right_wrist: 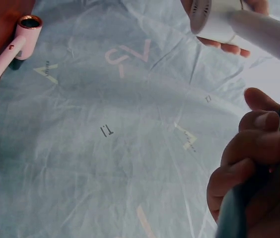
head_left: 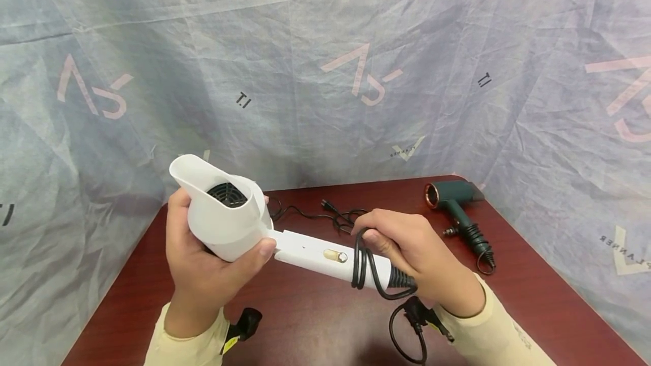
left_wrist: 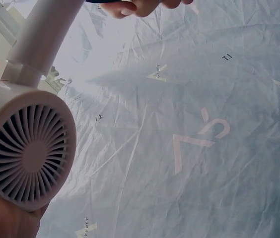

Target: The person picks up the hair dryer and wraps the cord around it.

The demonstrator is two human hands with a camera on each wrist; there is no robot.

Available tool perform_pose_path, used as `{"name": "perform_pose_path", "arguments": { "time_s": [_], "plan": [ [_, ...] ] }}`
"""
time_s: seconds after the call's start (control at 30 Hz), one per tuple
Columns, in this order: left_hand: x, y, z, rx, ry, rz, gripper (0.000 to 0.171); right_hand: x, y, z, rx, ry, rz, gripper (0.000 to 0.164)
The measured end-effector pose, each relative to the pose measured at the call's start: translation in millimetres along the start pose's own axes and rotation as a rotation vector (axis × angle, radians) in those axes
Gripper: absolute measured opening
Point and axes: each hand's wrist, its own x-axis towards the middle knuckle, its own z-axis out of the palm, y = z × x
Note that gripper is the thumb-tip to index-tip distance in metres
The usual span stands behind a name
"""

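Note:
My left hand (head_left: 203, 273) grips the barrel of a white hair dryer (head_left: 224, 233), thumb near the handle joint. Its flared nozzle points up and shows a dark grille inside. In the left wrist view the round rear vent (left_wrist: 33, 156) faces the camera. The handle runs to the right, with a small switch on it. Several loops of black cord (head_left: 362, 264) lie around the handle's lower part. By the handle's end, my right hand (head_left: 417, 247) pinches the cord between thumb and curled fingers; the right wrist view shows those curled fingers (right_wrist: 254, 144) close up.
A dark green hair dryer (head_left: 460, 202), its cord wound on its handle, lies at the table's back right. More black cord with a plug (head_left: 328, 205) lies at the back of the red-brown table (head_left: 310, 332). A pink hair dryer (right_wrist: 23, 42) shows in the right wrist view. Printed cloth (head_left: 305, 100) hangs behind.

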Motion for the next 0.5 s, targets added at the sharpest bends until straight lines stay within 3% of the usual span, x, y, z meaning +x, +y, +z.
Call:
{"name": "perform_pose_path", "arguments": {
  "time_s": [0.2, 0.3, 0.5],
  "plan": [
    [1.2, 1.0, 3.8, -0.006, 0.040, 0.008, 0.077, -4, -1, 9, -0.017, -0.063, 0.099, 0.013],
    [1.7, 1.1, 4.4, 0.021, 0.079, 0.008, 0.077, -5, -1, 14, -0.032, -0.092, 0.172, 0.019],
    [3.8, 0.8, 4.2, 0.069, 0.167, 0.017, 0.080, -7, 3, 26, -0.056, -0.085, 0.282, 0.012]
  ]
}}
